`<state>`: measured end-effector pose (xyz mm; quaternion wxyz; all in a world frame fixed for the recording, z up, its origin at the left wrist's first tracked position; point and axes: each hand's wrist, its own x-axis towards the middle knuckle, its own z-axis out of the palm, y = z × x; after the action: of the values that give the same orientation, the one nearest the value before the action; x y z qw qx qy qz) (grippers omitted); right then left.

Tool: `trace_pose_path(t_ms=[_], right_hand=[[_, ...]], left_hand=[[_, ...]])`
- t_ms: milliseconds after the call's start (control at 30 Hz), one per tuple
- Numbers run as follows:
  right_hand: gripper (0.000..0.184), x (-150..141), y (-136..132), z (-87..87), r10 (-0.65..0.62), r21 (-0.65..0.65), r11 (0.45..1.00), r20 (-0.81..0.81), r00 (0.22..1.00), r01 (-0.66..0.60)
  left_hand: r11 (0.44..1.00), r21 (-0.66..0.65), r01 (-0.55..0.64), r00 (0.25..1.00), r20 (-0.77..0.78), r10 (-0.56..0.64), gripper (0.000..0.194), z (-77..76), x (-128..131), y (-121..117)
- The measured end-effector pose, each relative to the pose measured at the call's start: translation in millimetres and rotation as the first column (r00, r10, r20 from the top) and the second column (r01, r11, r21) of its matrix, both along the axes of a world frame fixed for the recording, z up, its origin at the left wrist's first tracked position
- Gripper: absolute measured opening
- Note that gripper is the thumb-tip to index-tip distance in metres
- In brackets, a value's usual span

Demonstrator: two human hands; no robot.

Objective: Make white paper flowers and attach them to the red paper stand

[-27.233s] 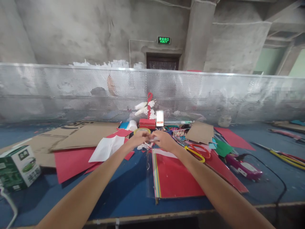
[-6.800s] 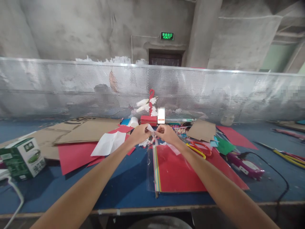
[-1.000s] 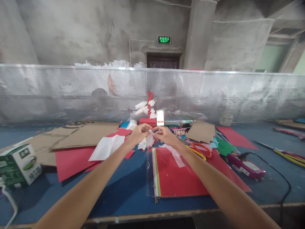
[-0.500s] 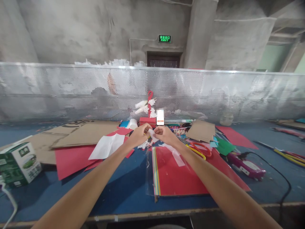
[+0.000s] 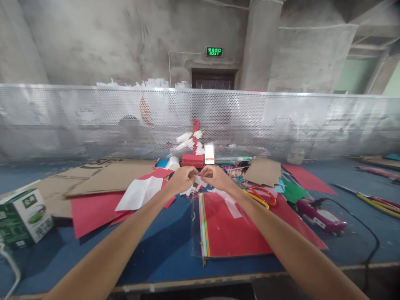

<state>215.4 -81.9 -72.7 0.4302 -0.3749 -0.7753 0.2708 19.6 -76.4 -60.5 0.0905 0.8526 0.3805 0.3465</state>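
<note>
Over the middle of the table, my left hand [image 5: 185, 179] and my right hand [image 5: 213, 176] meet, fingertips close together. Both pinch a small piece of white paper [image 5: 200, 181], which hangs between them. Just beyond stands a red hook-topped stem with white paper flowers [image 5: 186, 143] on a red box [image 5: 193, 160]. A lit phone [image 5: 209, 153] leans upright beside it. White scraps [image 5: 188, 191] lie below my left hand. Under my right forearm, a white paper strip [image 5: 230, 204] rests on a plastic-wrapped pack of red paper [image 5: 237, 233] with coloured edges.
To the left lie cardboard sheets [image 5: 112, 177], red paper [image 5: 93, 212], a white sheet [image 5: 139, 193] and a green carton [image 5: 26, 216]. Red-and-yellow scissors [image 5: 264, 196], a purple corded device [image 5: 321, 214] and long-handled tools [image 5: 371, 200] are on the right. A perforated metal screen [image 5: 93, 121] stands behind.
My left fingers have come closer to my right ones, and the white paper between them sits lower and shows less. The view has shifted very slightly.
</note>
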Motion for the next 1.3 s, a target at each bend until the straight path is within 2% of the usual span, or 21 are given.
trace_pose_path(t_ms=[133, 300, 433, 500, 600, 700, 767, 867, 967, 1133, 1300], right_hand=[[0.012, 1, 1, -1.1, 0.004, 0.022, 1.000, 0.035, 0.999, -0.005], [0.012, 2, 2, -2.0, -0.004, 0.045, 0.999, 0.074, 0.997, 0.001], [0.014, 3, -3, 0.5, -0.003, 0.122, 0.992, 0.141, 0.990, -0.015], [0.022, 2, -7, 1.5, -0.022, 0.227, 0.973, 0.237, 0.971, -0.034], [0.036, 0, -10, 2.1, -0.085, 0.398, 0.913, 0.408, 0.909, -0.093], [0.029, -2, -12, 4.0, -0.175, 0.484, 0.868, 0.513, 0.840, -0.114], [0.020, -1, -12, 6.6, -0.226, 0.519, 0.848, 0.535, 0.814, -0.105], [0.017, 3, -11, 10.0, -0.233, 0.555, 0.821, 0.538, 0.810, -0.132], [0.020, 6, -10, 10.2, -0.210, 0.563, 0.815, 0.508, 0.835, -0.137], [0.020, 3, -11, 8.1, -0.206, 0.500, 0.866, 0.384, 0.900, -0.015], [0.016, 1, -15, 9.8, -0.180, 0.413, 0.909, 0.256, 0.950, 0.061]], left_hand=[[1.000, 0.000, 0.010, 0.999, -0.037, -0.010, 0.023, 3.3, 2, -5], [0.997, 0.048, -0.067, 0.992, -0.103, 0.072, 0.012, 3.9, 2, -7], [0.998, 0.014, -0.058, 0.996, -0.068, 0.059, 0.006, 3.9, 1, -6], [1.000, -0.024, -0.018, 1.000, -0.025, 0.017, 0.005, 4.0, 1, -5], [0.993, -0.097, 0.063, 0.996, 0.067, -0.056, 0.005, 2.8, 1, -1], [0.972, -0.195, 0.130, 0.985, 0.142, -0.103, 0.006, 1.1, 1, 3], [0.953, -0.272, 0.132, 0.981, 0.174, -0.086, 0.007, 1.2, 2, 3], [0.920, -0.374, 0.116, 0.978, 0.206, -0.039, 0.012, 3.2, 1, 2], [0.914, -0.394, 0.098, 0.981, 0.193, -0.022, 0.015, 3.7, -1, 4], [0.936, -0.332, 0.119, 0.976, 0.214, -0.048, 0.011, -1.2, -2, 11], [0.934, -0.351, 0.066, 0.977, 0.213, 0.011, 0.013, -1.0, -1, 11]])
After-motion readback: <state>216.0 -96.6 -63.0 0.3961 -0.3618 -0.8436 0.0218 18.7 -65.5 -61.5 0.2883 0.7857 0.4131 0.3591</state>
